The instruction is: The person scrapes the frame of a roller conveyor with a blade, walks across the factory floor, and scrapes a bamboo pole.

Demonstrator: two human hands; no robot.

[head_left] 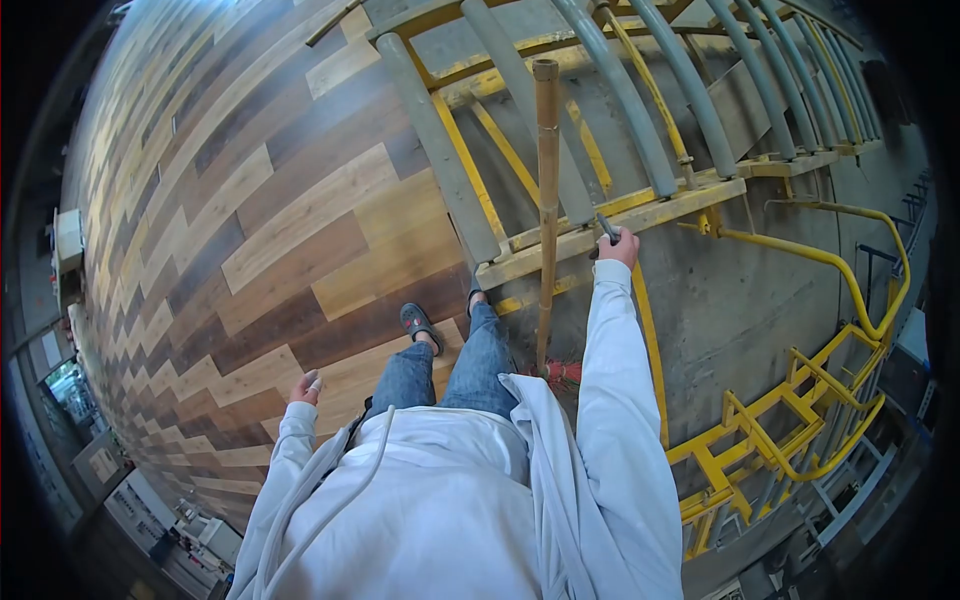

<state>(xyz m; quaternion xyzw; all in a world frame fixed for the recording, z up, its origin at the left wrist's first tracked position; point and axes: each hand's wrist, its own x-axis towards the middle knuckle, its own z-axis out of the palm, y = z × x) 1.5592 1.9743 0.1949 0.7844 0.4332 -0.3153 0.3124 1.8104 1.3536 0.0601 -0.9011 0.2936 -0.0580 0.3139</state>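
Note:
My right hand (pixel 620 248) is stretched forward above the frame of the roller conveyor (pixel 690 203). Its fingers are closed around a short, dark grey handle-like tool (pixel 606 227), whose exact kind I cannot make out. Just left of that hand, a long bamboo pole (pixel 547 190) stands upright, with red bristles (pixel 565 372) near its foot, like a broom. My left hand (pixel 306 388) hangs low at my side over the wood-plank floor (pixel 290 250). Its fingers are loosely bent and apart, with something pale at the fingertips and no object visible in it.
Grey rollers (pixel 600 80) run away to the upper right. A yellow tube rail (pixel 800 250) and a yellow metal frame (pixel 750 450) stand on the right above grey concrete (pixel 720 330). Machines and shelving line the far left edge.

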